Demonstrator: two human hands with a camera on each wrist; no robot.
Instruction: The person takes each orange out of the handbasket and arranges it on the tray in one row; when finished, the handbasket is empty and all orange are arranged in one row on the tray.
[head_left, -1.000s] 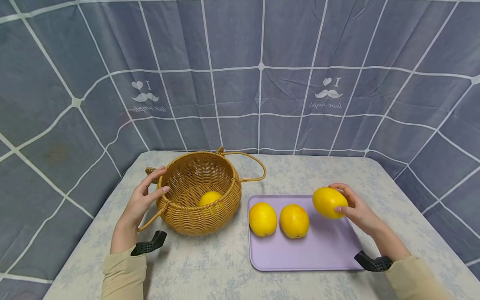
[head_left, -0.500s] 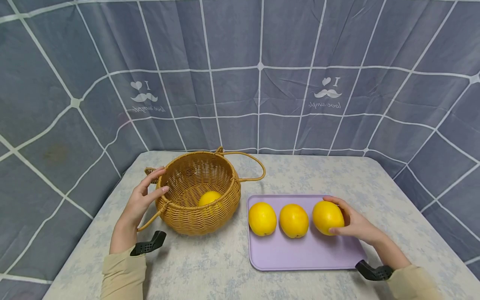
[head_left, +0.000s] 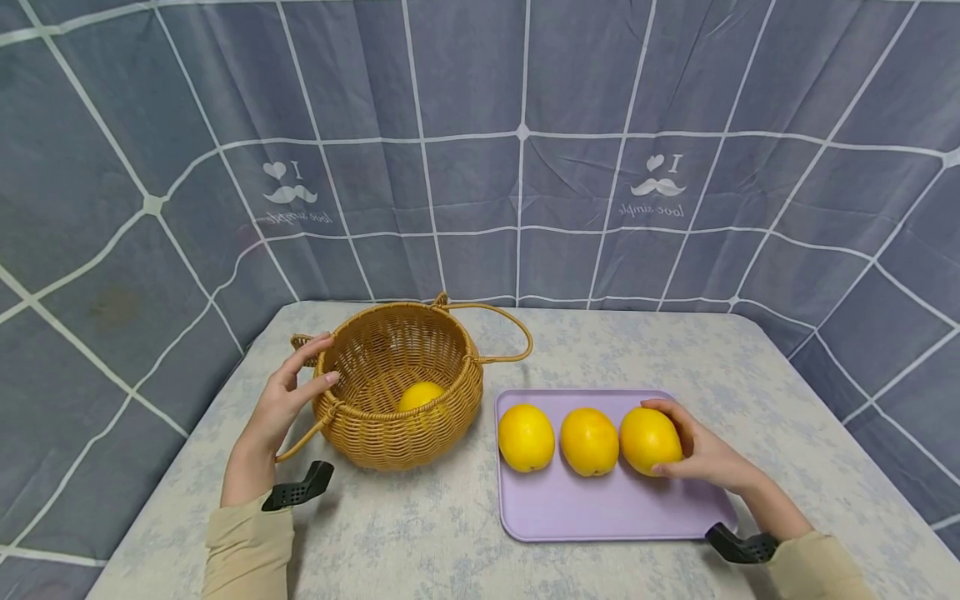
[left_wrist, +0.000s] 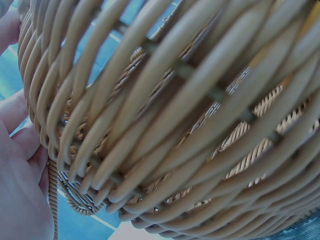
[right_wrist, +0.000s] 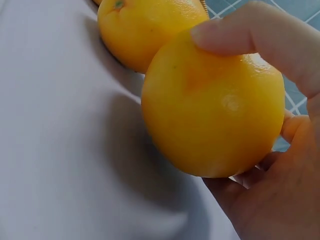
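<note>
My left hand [head_left: 288,396] holds the left rim of a round wicker basket [head_left: 405,446], thumb and fingertips at its edge. Woven strands of the basket [left_wrist: 165,115] fill the left wrist view, with part of the left hand [left_wrist: 22,175] beside them. One yellow oval fruit [head_left: 422,396] lies inside the basket. My right hand [head_left: 705,450] grips another yellow fruit [head_left: 649,442] over the lilac tray [head_left: 600,512]. In the right wrist view the thumb presses the top of this fruit [right_wrist: 215,110]. Two more fruits, a middle one [head_left: 589,442] and a left one [head_left: 527,438], rest on the tray.
A loop handle [head_left: 517,333] of the basket sticks out to the right, behind the tray. The tablecloth [head_left: 405,533] is pale with a blue pattern. A grey-blue checked curtain [head_left: 480,183] hangs behind the table and along its sides.
My right hand has brought its fruit down to the tray and shifted it left, close beside the middle fruit. My left hand and the basket have stayed in place.
</note>
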